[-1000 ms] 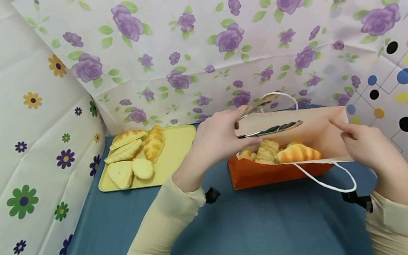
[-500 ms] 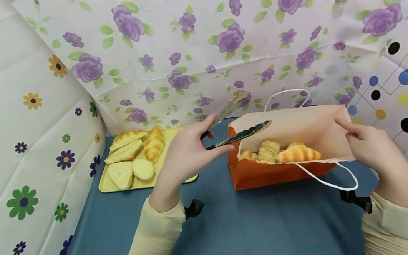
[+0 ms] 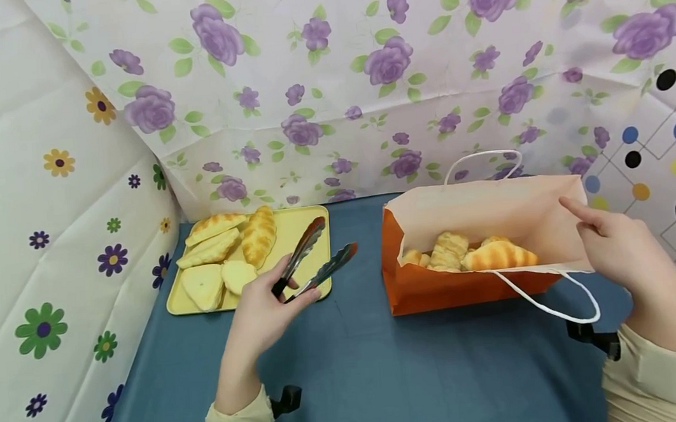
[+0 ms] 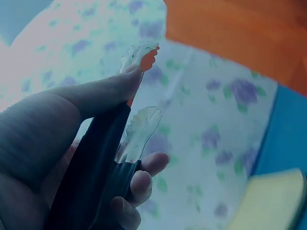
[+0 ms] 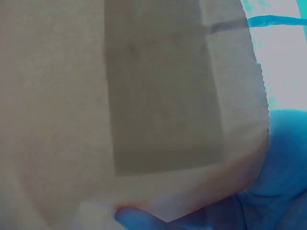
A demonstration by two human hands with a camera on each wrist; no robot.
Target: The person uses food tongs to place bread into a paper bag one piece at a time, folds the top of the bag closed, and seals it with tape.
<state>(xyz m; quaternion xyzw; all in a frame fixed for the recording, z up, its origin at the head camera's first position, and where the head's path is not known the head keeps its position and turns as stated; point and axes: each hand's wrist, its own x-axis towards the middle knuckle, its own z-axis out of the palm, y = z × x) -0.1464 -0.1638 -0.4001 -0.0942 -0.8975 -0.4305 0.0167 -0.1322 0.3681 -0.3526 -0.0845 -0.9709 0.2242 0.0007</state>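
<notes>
My left hand grips metal tongs by their black handles, with the jaws spread and nothing between them. The tong tips hang over the right side of a yellow tray. On it lie a golden croissant, elongated breads, a pale triangular bread and a round one. My right hand holds the right end of an orange paper bag, its index finger against the pale inside. Inside the bag sit a croissant and a rolled pastry, among others.
The bag lies on its side edge with its mouth facing me, one white rope handle drooping forward and another standing behind. Flowered cloth hangs behind the blue tabletop.
My left hand has carried the tongs from above the bag leftward and down to the tray, their jaws still apart. The right hand keeps its place on the bag.
</notes>
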